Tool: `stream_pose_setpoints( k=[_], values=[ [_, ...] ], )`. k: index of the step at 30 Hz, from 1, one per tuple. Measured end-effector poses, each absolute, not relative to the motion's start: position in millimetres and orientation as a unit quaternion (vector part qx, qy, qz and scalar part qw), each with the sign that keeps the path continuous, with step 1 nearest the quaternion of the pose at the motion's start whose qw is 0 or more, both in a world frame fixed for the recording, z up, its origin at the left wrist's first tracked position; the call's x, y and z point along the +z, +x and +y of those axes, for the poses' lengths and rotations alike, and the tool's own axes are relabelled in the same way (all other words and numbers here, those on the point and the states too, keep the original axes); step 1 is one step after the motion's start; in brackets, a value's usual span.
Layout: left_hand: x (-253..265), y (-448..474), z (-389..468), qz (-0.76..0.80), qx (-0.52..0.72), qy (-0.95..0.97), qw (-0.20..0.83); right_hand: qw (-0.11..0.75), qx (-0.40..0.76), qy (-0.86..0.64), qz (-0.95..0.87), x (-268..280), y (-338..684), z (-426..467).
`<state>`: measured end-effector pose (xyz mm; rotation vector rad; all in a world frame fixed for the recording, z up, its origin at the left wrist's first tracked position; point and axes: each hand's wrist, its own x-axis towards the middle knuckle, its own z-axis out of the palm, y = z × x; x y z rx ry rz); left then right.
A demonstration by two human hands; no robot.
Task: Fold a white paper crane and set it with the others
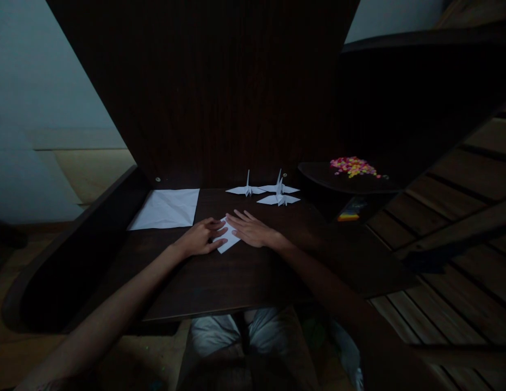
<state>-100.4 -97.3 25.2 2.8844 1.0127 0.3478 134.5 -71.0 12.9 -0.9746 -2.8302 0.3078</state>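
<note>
A small folded piece of white paper (227, 243) lies on the dark wooden desk (232, 288), partly covered by my fingers. My left hand (201, 237) rests at its left side, fingers apart and touching the paper. From the right, my right hand (253, 230) lies flat across the paper's edge with its fingers stretched out. Just beyond my hands stand three white origami cranes (281, 200), grouped close together with their wings spread. To the left of my hands is a flat, creased sheet of white paper (167, 208).
A raised corner shelf (313, 176) at the right holds a pile of small, brightly coloured pieces (353, 166). Under it is a rainbow-striped item (349, 216). A tall dark panel (212, 98) closes off the back, and a raised side board (81, 244) borders the left.
</note>
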Motion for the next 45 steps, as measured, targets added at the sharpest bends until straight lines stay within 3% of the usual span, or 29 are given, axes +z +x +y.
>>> stream_pose_setpoints(
  k=[16,34,45],
  values=[
    [17.8,-105.5,-113.7,0.321,0.085,0.938,0.103,0.092,0.121,-0.312,-0.938,10.2,140.2,-69.9],
    [29.3,-108.0,-117.1,0.292,0.158,0.941,0.061,0.295,0.097,-0.357,-0.881,16.5,153.8,-76.5],
    [14.2,-114.6,-103.3,0.42,0.219,0.88,0.037,0.233,0.196,-0.417,-0.856,21.6,153.5,-79.0]
  ],
)
